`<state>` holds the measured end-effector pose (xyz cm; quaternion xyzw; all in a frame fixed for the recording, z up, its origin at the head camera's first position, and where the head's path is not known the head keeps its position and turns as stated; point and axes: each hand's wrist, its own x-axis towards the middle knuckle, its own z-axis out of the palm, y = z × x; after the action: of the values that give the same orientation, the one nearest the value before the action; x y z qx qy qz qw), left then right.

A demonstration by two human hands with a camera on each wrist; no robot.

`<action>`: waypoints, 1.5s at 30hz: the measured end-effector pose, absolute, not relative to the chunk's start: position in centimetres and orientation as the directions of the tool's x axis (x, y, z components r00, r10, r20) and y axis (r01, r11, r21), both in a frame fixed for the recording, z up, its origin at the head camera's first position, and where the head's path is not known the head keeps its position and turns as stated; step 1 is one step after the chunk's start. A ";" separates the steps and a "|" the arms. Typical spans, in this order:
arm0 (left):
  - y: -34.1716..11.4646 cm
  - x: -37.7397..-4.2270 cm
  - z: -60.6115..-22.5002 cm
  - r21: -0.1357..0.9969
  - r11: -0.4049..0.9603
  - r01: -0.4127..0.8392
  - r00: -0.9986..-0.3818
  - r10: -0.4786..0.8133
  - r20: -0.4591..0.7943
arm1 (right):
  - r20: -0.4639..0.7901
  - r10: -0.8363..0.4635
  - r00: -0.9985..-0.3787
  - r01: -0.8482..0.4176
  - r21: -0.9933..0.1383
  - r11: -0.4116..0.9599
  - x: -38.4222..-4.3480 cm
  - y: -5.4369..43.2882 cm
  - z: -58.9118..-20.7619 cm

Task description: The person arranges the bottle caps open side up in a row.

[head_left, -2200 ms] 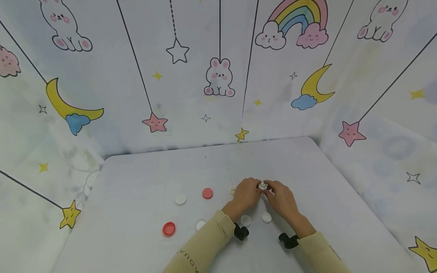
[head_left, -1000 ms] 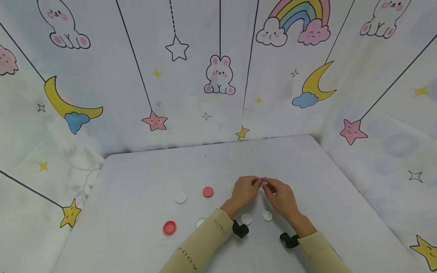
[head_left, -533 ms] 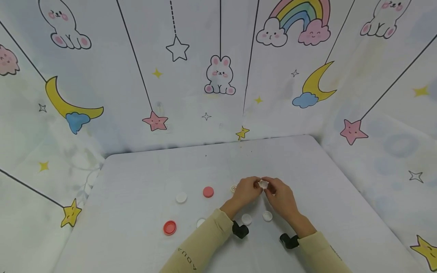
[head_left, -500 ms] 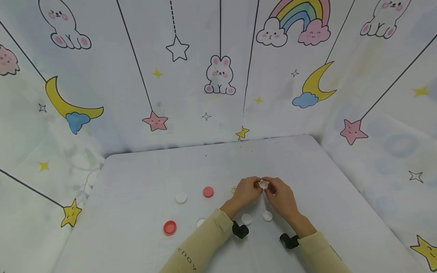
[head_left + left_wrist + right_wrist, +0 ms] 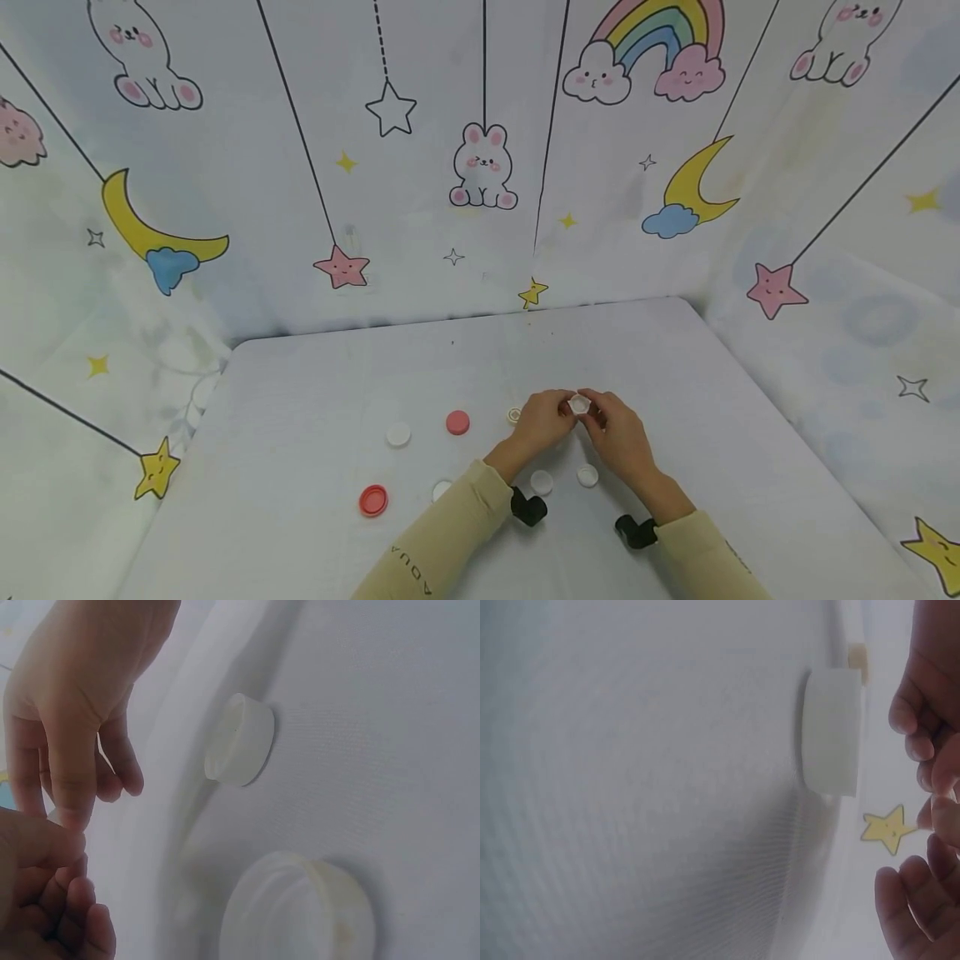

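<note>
My left hand (image 5: 544,419) and right hand (image 5: 617,429) meet above the right half of the table. Between their fingertips they pinch a small white piece (image 5: 579,405), roundish with a slightly angular outline, its pale face turned toward the head camera. Fingers cover its edges on both sides. Beside the left hand lies a small yellowish-rimmed cap (image 5: 513,415), overlapped by the knuckles in the head view. Nearer the forearms are two white bottle caps, one (image 5: 542,482) by the left wrist and the other (image 5: 587,476) between the arms.
Farther left on the white table (image 5: 300,417) lie a white cap (image 5: 398,435), a pinkish-red cap (image 5: 457,422) and a red cap (image 5: 372,501) with its hollow up. The left sleeve (image 5: 450,533) partly hides another white cap (image 5: 441,489). Cartoon-printed cloth (image 5: 420,208) encloses the back and sides.
The white piece has turned in the fingertips: first a face with greyish markings showed, then fingers mostly hid it, now a plain pale face shows. Both hands stay in about the same place.
</note>
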<state>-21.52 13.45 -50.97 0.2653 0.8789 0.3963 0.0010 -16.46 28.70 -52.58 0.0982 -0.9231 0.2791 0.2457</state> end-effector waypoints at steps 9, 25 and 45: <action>13.4 -21.6 -51.6 0.704 0.537 0.465 -0.868 0.432 0.244 | 0.496 -0.047 -0.867 -0.309 -0.462 0.831 -16.5 28.6 -52.6; 13.1 -21.1 -52.0 0.611 0.562 0.557 -0.822 0.480 0.308 | 0.455 -0.059 -0.889 -0.288 -0.454 0.843 -15.9 28.9 -52.9; 13.0 -21.1 -52.1 0.616 0.602 0.509 -0.850 0.463 0.250 | 0.480 -0.073 -0.874 -0.308 -0.430 0.849 -15.9 28.7 -52.6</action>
<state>-21.07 13.03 -52.13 0.2716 0.8944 0.3539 -0.0320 -15.94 28.74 -52.65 0.1020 -0.9336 0.2556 0.2294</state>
